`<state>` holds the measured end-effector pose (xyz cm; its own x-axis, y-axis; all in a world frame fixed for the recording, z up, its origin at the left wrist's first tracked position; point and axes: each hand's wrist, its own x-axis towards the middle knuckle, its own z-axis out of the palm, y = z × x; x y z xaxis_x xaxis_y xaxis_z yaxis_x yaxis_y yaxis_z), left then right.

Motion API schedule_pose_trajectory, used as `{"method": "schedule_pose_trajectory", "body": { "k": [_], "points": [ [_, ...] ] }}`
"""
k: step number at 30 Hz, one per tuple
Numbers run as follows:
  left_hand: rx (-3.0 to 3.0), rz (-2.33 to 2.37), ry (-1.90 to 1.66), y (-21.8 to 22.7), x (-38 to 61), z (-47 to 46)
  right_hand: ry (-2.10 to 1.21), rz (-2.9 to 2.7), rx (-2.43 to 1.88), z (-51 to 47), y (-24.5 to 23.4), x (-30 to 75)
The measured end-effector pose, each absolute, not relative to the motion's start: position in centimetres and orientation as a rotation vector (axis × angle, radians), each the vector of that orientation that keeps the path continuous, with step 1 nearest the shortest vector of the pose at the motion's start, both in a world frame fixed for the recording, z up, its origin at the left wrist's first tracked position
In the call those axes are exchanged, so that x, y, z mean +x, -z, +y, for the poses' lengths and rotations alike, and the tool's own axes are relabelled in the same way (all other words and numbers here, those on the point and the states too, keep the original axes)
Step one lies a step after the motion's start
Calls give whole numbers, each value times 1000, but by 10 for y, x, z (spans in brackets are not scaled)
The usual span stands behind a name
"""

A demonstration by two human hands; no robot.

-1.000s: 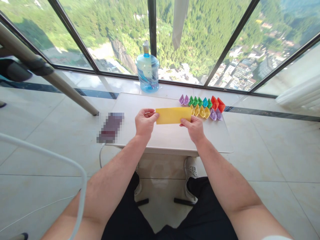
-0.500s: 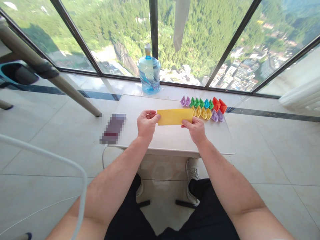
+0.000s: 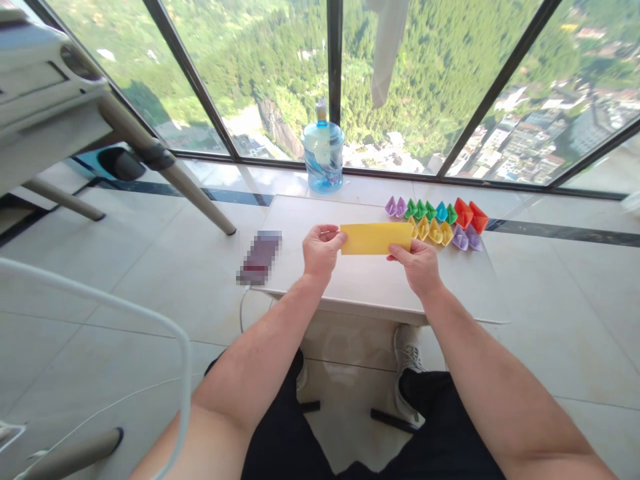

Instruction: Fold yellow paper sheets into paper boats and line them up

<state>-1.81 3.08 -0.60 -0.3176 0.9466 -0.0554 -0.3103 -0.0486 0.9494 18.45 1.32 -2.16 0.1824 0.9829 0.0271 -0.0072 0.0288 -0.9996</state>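
A yellow sheet of paper point(image 3: 373, 238), a long rectangle, is stretched between my two hands above a low white table. My left hand point(image 3: 321, 250) pinches its left end between thumb and fingers. At the lower right corner, my right hand point(image 3: 419, 262) grips the sheet with the thumb on top. Just beyond my right hand stand folded paper boats in two rows: purple boats point(image 3: 395, 207), green boats point(image 3: 420, 211), a blue one point(image 3: 441, 211), red boats point(image 3: 471, 215), yellow boats point(image 3: 434, 231) and more purple boats point(image 3: 467, 238). The paper partly covers the leftmost yellow boat.
The white table point(image 3: 300, 212) has a blurred-out phone-like object point(image 3: 260, 258) at its left edge, with a cable. A large blue water bottle point(image 3: 323, 159) stands behind it by the windows. Left are a grey metal leg point(image 3: 200, 193) and a white curved tube point(image 3: 125, 313).
The whole view has shifted, so the table, hands and boats appear farther right. Both hands keep hold of the yellow paper in much the same pose.
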Motion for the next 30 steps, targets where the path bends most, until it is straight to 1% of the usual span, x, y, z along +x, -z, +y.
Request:
{"method": "schedule_pose_trajectory", "body": {
  "k": [3, 5, 6, 8, 10, 13, 16, 20, 26, 30],
  "points": [
    [813, 1204, -1568, 7, -20, 33, -1043, -1091, -1274, 15, 27, 186],
    [841, 1218, -1562, 8, -24, 36, -981, -1133, -1362, 18, 29, 189],
    [870, 1242, -1566, 8, -26, 37, -900, -1149, -1418, 19, 28, 190],
    [991, 1305, -1559, 6, -30, 39, -633, -1214, -1485, 21, 22, 192],
    [1194, 1344, -1515, 4, -31, 37, -352, -1389, -1429, 21, 10, 192],
    [1525, 1315, -1461, -1, -24, 29, -196, -1761, -1247, 17, -9, 184],
    [1797, 1281, -1419, -5, -12, 20, -197, -1929, -1147, 14, -19, 174],
    [1920, 1217, -1401, -9, -3, 15, -338, -2017, -1150, 14, -25, 169],
    [1835, 1214, -1357, -15, -4, 13, -377, -2006, -1298, 13, -33, 175],
    [1548, 1151, -1342, -18, -2, 16, -465, -1910, -1375, 12, -37, 174]
  ]
}}
